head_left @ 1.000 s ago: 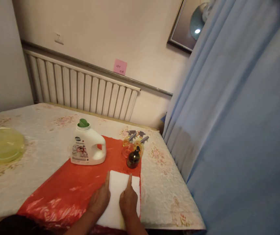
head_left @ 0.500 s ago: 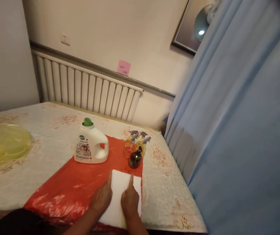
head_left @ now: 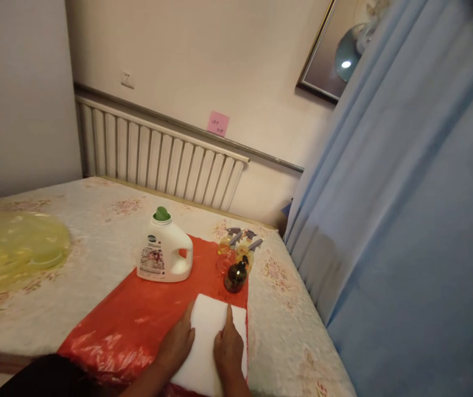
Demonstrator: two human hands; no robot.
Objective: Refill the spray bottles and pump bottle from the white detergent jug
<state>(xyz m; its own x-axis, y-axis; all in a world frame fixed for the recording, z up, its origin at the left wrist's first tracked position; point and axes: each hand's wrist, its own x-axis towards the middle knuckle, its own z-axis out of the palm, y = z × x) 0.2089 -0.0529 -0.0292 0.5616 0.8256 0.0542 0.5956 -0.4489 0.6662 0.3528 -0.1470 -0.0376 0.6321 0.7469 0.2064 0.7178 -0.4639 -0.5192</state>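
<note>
Hands flat on a white folded cloth (head_left: 211, 342) at the near edge of the worktop (head_left: 95, 231). The left hand (head_left: 177, 344) lies along the cloth's left border, fingers together and extended, gripping nothing. The right hand (head_left: 228, 350) presses on top of the cloth, index finger stretched forward, the others laid loosely beside it, also gripping nothing. The cloth rests on a red plastic sheet (head_left: 137, 314) spread over the floral tablecloth. Farther back on the red sheet stands a white detergent jug (head_left: 164, 253) with a green cap, upright. To its right, a dark brown pump bottle (head_left: 236, 275) stands just beyond the cloth's far edge, with a cluster of yellow spray bottles (head_left: 238, 248) behind it. A yellow plastic bag (head_left: 12, 253) lies well apart at the left. Blue curtain (head_left: 405, 220) hangs on the right.
</note>
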